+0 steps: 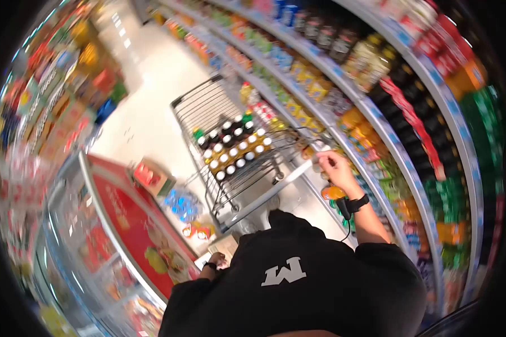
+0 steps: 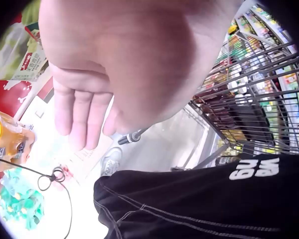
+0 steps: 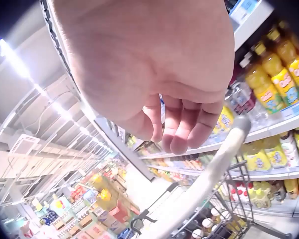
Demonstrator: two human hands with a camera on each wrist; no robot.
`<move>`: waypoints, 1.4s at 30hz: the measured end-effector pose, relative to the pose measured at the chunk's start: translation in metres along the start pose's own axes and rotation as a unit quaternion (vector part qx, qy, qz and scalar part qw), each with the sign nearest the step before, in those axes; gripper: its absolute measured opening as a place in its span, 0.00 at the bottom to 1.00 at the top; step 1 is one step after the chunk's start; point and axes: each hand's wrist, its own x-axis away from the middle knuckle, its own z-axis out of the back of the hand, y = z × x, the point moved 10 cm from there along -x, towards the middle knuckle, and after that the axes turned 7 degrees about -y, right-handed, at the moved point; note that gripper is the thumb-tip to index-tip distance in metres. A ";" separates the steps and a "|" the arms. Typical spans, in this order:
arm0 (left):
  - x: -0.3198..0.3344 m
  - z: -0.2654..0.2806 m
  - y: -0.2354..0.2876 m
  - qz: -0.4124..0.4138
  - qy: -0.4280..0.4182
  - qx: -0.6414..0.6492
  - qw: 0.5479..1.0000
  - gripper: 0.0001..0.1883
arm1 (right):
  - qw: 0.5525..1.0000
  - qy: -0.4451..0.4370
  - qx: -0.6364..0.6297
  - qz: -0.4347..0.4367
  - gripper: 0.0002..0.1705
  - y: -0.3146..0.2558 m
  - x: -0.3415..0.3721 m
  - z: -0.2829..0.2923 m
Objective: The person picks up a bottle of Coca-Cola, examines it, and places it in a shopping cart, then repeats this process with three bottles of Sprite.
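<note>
A shopping cart [image 1: 194, 104] stands in front of me, loaded with several dark and amber bottles [image 1: 233, 153] with mostly white caps. Its pale handle [image 1: 287, 180] runs across the near end. My right hand [image 1: 335, 168] is at the handle's right end; in the right wrist view its loosely bent fingers [image 3: 179, 132] show apart from the bar, holding nothing. Low at my left side hangs my left hand [image 1: 218, 260], with nothing in it. Its relaxed, nearly straight fingers [image 2: 79, 114] show in the left wrist view, away from the cart [image 2: 249, 99].
Shelves of drinks [image 1: 348, 84] line the right side, close to the cart. On the left is a red-sided glass display case [image 1: 126, 208]. Floor goods beside it include a pack of blue-tinted bottles [image 1: 183, 205] and a red box [image 1: 149, 175]. The aisle floor [image 1: 152, 84] stretches ahead.
</note>
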 end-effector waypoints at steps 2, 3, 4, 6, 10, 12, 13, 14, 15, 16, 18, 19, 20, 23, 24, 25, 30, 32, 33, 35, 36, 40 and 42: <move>-0.002 0.015 0.034 -0.006 -0.058 0.007 0.998 0.09 | 0.998 0.016 0.037 -0.054 0.12 0.019 0.041 0.017; -0.004 0.017 0.040 -0.009 -0.070 0.023 0.997 0.08 | 0.997 0.034 0.036 -0.057 0.12 0.025 0.050 0.023; 0.001 0.012 0.051 -0.039 -0.094 -0.025 0.994 0.08 | 0.997 0.034 0.029 -0.063 0.12 0.031 0.060 0.025; -0.027 0.031 0.056 -0.040 -0.192 0.243 0.950 0.08 | 0.995 0.069 0.004 -0.077 0.12 0.044 0.094 0.044; -0.057 0.052 0.134 -0.163 -0.068 -0.257 0.950 0.15 | 0.988 0.144 -0.031 -0.045 0.11 0.056 0.155 0.081; -0.041 0.018 0.161 -0.264 -0.025 -0.429 0.863 0.14 | 0.981 0.140 -0.077 -0.106 0.12 0.068 0.186 0.096; -0.007 -0.012 0.210 -0.180 0.029 -0.609 0.772 0.12 | 0.978 0.160 -0.077 -0.106 0.12 0.069 0.202 0.109; -0.006 -0.031 0.220 -0.133 -0.009 -0.668 0.732 0.11 | 0.978 0.168 -0.054 -0.107 0.12 0.069 0.218 0.121; -0.027 -0.037 0.202 -0.136 -0.013 -0.677 0.723 0.11 | 0.978 0.174 -0.032 -0.110 0.12 0.071 0.233 0.131; -0.057 -0.036 0.185 -0.100 -0.087 -0.582 0.803 0.10 | 0.976 0.185 -0.016 -0.112 0.12 0.078 0.250 0.142; -0.081 -0.040 0.198 -0.061 -0.159 -0.479 0.861 0.09 | 0.969 0.213 -0.043 -0.121 0.12 0.095 0.288 0.162; -0.087 -0.050 0.205 -0.011 -0.120 -0.413 0.903 0.09 | 0.963 0.229 -0.069 -0.126 0.13 0.107 0.306 0.173; -0.091 -0.059 0.211 0.038 -0.077 -0.342 0.936 0.10 | 0.956 0.255 -0.105 -0.099 0.13 0.127 0.322 0.182; -0.095 -0.119 0.250 0.044 -0.035 -0.340 0.939 0.11 | 0.948 0.279 -0.106 -0.107 0.12 0.153 0.369 0.211; -0.128 -0.105 0.231 0.043 -0.032 -0.343 0.938 0.11 | 0.943 0.297 -0.099 -0.109 0.12 0.157 0.382 0.221; -0.148 -0.154 0.292 -0.188 -0.114 -0.567 0.794 0.10 | 0.942 0.299 -0.102 -0.109 0.12 0.157 0.392 0.228; -0.069 -0.295 0.422 -0.261 -0.004 -0.380 0.888 0.13 | 0.924 0.349 -0.135 -0.075 0.12 0.150 0.421 0.284; -0.035 -0.361 0.480 -0.347 -0.008 -0.457 0.819 0.14 | 0.917 0.375 -0.126 -0.047 0.12 0.125 0.428 0.307; -0.005 -0.401 0.508 -0.388 -0.008 -0.497 0.776 0.14 | 0.915 0.386 -0.113 -0.023 0.12 0.113 0.429 0.320; 0.059 -0.477 0.555 -0.450 -0.041 -0.483 0.750 0.13 | 0.913 0.402 -0.070 -0.027 0.13 0.086 0.435 0.342; 0.090 -0.513 0.575 -0.488 -0.072 -0.472 0.730 0.12 | 0.909 0.409 -0.068 -0.029 0.13 0.067 0.437 0.352; 0.211 -0.634 0.639 -0.574 -0.127 -0.491 0.643 0.10 | 0.893 0.445 -0.029 0.058 0.14 -0.018 0.446 0.395; 0.271 -0.684 0.657 -0.621 -0.183 -0.443 0.621 0.10 | 0.881 0.461 -0.042 0.099 0.16 -0.047 0.449 0.415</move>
